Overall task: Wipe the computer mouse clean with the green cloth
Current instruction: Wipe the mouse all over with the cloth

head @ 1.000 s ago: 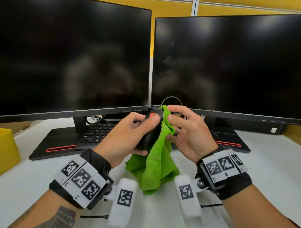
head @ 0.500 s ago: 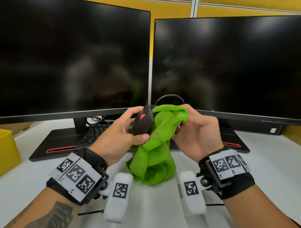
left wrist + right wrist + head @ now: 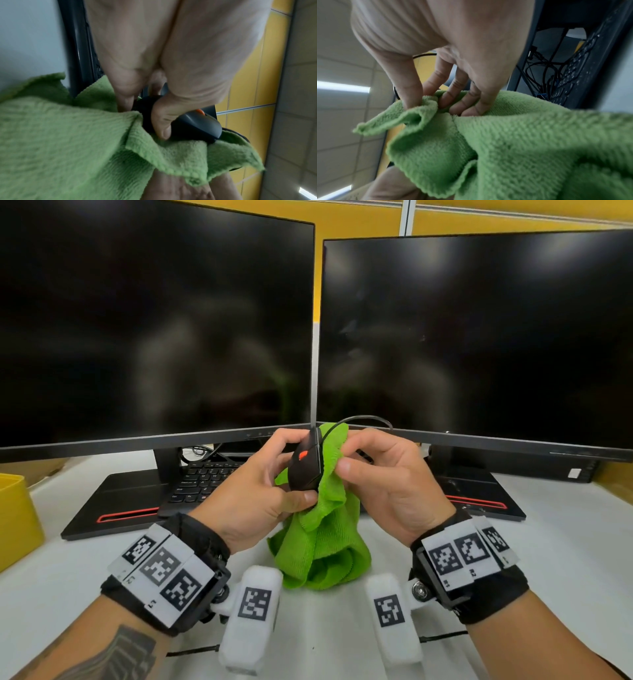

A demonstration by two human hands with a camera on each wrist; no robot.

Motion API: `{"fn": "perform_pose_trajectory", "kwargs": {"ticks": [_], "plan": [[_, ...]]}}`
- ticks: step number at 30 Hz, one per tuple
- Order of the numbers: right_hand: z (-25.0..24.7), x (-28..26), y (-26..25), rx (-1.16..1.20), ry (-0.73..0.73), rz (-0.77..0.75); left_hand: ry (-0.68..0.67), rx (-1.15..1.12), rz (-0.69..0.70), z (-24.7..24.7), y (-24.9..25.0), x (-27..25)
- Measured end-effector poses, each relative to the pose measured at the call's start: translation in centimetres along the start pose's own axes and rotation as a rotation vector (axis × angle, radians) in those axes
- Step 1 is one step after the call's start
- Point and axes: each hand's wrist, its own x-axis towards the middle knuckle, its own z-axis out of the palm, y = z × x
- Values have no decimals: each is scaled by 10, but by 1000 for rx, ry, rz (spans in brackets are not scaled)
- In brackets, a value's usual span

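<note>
A black computer mouse with an orange wheel is held up above the desk, its cord looping away behind it. My left hand grips the mouse, thumb on its near side. My right hand holds the green cloth bunched against the mouse's right side, thumb and fingers pinching the cloth. The cloth hangs down and its lower folds rest on the white desk. The mouse's right side is hidden by the cloth.
Two dark monitors stand close behind my hands. A black keyboard lies under the left one. A yellow bin sits at the desk's left edge. White desk surface lies to the right.
The mouse has turned so its top with the orange wheel faces me. My right hand has shifted the cloth from over the mouse's top to its right side.
</note>
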Motion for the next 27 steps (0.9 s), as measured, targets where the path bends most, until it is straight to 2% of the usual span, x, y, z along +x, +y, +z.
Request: {"fn": "perform_pose_trajectory", "kwargs": {"ticks": [3,7,18,23,27], "plan": [[0,0,2,-112,45,-28,20,40,18,2,0,0],[0,-1,2,-177,70,-58,84,208,60,2,2,-2],[-6,2,6,-130,147,-7,119,470,110,2,5,-4],[-6,0,14,-232,41,25,149,484,163,3,6,-4],[-5,1,15,-198,67,13,126,513,190,8,11,-2]]}}
